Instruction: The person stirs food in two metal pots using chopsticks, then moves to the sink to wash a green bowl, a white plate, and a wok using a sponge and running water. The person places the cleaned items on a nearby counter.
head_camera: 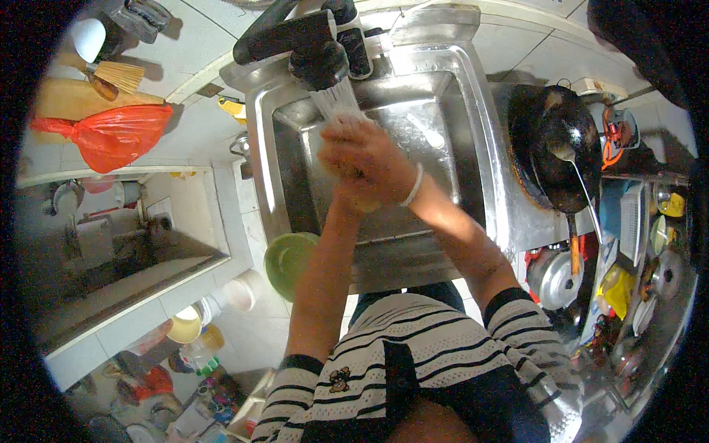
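Note:
Water runs from a dark faucet head (318, 66) onto my two hands, which are pressed together over a stainless steel sink (462, 138). My left hand (340, 149) and my right hand (382, 166) overlap and are blurred, so I cannot tell exactly how the fingers lie or whether anything is between them. A pale bracelet (414, 185) circles the wrist of the arm on the picture's right. On the sink's bottom, right of the hands, lies a white spoon (429, 133).
Right of the sink, a blackened wok (554, 133) holds a metal utensil (588, 188). A green basin (288, 260) is at the sink's lower left. A dark bottle (353, 44) stands behind the sink. A red plastic bag (122, 135) and a bamboo brush (119, 76) lie far left.

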Demonstrator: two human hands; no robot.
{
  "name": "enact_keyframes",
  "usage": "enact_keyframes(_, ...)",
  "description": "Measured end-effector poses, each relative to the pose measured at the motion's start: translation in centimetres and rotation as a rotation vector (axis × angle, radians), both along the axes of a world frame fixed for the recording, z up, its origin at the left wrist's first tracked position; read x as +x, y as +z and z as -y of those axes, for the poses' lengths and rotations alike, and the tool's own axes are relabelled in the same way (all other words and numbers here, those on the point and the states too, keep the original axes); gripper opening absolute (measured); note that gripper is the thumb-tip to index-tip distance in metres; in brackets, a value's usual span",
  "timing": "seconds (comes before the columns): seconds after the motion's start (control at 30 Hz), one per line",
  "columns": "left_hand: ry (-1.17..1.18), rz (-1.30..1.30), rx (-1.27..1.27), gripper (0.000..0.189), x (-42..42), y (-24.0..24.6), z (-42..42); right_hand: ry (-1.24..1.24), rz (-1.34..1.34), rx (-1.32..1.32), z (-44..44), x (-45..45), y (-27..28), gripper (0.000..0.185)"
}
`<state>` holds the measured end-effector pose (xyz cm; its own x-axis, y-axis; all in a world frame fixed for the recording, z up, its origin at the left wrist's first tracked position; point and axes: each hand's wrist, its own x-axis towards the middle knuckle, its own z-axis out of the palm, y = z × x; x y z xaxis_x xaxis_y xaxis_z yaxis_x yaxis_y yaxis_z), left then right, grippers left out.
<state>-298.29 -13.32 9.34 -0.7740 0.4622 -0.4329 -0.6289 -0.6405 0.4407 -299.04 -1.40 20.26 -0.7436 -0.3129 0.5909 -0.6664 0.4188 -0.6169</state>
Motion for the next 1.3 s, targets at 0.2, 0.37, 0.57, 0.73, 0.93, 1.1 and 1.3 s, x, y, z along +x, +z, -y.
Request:
enact_keyframes(0.2,0.055,-0.121,0.259,0.040,0.9,-0.3,-0.1,0.487,1.020,-1.062,-3.6,-5.3,-3.3,0.043)
enact_keyframes(0.37,0.185,-0.885,-0.490,0.035,-2.0,-0.9,0.0,0.354,0.990,-1.426,-0.7,-2.0,-7.8,0.045)
enact_keyframes(0.57,0.128,-0.379,-0.724,0.033,-3.0,0.3,3.1,0.700,1.288,-1.810,-2.6,0.2,-8.6,0.047)
enact_keyframes(0.73,-0.105,-1.144,-1.513,0.024,-5.5,3.4,4.8,0.029,1.134,-0.783,-4.4,-0.3,-9.2,0.041)
enact_keyframes(0.93,-0.848,-1.745,-1.926,0.016,-8.2,8.8,2.1,-0.008,0.994,-0.351,-2.9,-1.3,-10.0,0.041)
enact_keyframes(1.1,-0.678,-1.762,-1.801,0.016,-8.3,7.5,1.9,-0.116,0.756,-0.049,-1.5,-0.8,-10.3,0.034)
enact_keyframes(1.3,0.014,-0.785,-1.031,0.033,-3.5,1.7,3.6,-0.419,1.149,-1.356,1.6,1.3,-13.2,0.039)
